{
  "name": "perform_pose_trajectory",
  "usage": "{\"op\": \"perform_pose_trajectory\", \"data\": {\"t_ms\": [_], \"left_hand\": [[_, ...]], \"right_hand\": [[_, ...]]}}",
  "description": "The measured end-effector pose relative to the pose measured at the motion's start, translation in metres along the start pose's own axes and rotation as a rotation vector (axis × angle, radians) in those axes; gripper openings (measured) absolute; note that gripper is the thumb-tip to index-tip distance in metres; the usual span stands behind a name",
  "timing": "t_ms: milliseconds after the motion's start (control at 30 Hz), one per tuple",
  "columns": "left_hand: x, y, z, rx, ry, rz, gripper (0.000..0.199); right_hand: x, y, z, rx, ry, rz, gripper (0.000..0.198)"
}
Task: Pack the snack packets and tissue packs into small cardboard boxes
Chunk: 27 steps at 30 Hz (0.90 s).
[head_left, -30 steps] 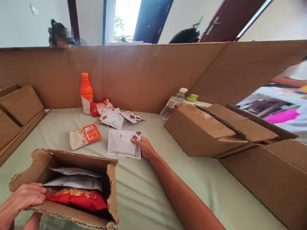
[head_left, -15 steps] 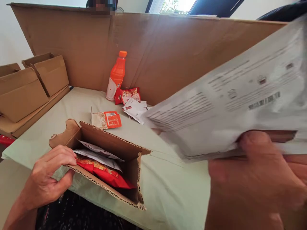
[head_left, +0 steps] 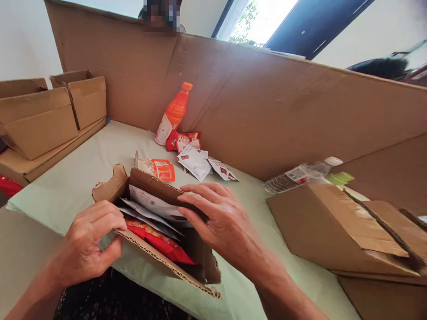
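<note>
A small open cardboard box (head_left: 110,187) stands tilted at the table's near edge. My left hand (head_left: 91,242) pinches its near wall at the left corner, thumb outside. Inside lie a red snack packet (head_left: 163,244) against the near wall and grey-white flat sachets (head_left: 156,213) behind it, with a white printed packet (head_left: 150,200) by the far wall. My right hand (head_left: 213,213) rests over the far wall, fingers stretched out and slightly apart near that packet's right end. Its lower fingers are partly hidden.
Behind the box are an orange drink bottle (head_left: 175,109), a red packet (head_left: 190,140), white sachets (head_left: 195,162) and a flattened orange carton (head_left: 163,170). Cardboard boxes (head_left: 40,120) stand left. At right are a clear bottle (head_left: 300,175) and another box (head_left: 300,222). A tall cardboard panel (head_left: 283,106) closes the back.
My right hand has come down from the right to the box, and the large white packet it held now sits inside by the far wall. My left hand keeps its grip.
</note>
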<state>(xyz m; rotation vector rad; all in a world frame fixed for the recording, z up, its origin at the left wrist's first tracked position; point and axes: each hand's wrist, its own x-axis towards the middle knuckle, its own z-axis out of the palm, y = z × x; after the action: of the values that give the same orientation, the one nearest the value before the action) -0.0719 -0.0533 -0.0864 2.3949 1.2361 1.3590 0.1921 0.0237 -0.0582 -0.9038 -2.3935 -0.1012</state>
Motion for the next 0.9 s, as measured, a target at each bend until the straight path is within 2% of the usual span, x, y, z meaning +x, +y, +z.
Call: {"op": "perform_pose_trajectory", "data": {"t_ms": [133, 267, 367, 500, 567, 733, 900], "left_hand": [[0.000, -0.002, 0.001, -0.015, 0.009, 0.005, 0.024], [0.000, -0.003, 0.002, -0.023, -0.012, 0.009, 0.024], [-0.001, -0.004, 0.001, -0.019, -0.030, 0.012, 0.024], [0.000, -0.003, 0.001, -0.009, -0.027, 0.012, 0.024], [0.000, -0.003, 0.001, -0.008, -0.025, 0.021, 0.023], [-0.001, -0.004, -0.001, -0.015, -0.034, 0.024, 0.022], [-0.004, -0.007, -0.002, -0.041, -0.052, 0.024, 0.022]], "right_hand": [[-0.005, -0.008, -0.012, -0.168, -0.024, -0.001, 0.012], [0.002, -0.027, -0.018, -0.106, -0.069, -0.071, 0.013], [0.013, -0.036, -0.011, -0.074, -0.226, -0.065, 0.015], [0.034, -0.033, 0.008, -0.141, -0.649, 0.044, 0.021], [0.042, -0.029, 0.015, -0.103, -0.792, 0.079, 0.027], [0.049, -0.024, 0.030, 0.007, -0.884, 0.094, 0.039], [0.054, -0.019, 0.042, 0.122, -0.973, 0.110, 0.040]]}}
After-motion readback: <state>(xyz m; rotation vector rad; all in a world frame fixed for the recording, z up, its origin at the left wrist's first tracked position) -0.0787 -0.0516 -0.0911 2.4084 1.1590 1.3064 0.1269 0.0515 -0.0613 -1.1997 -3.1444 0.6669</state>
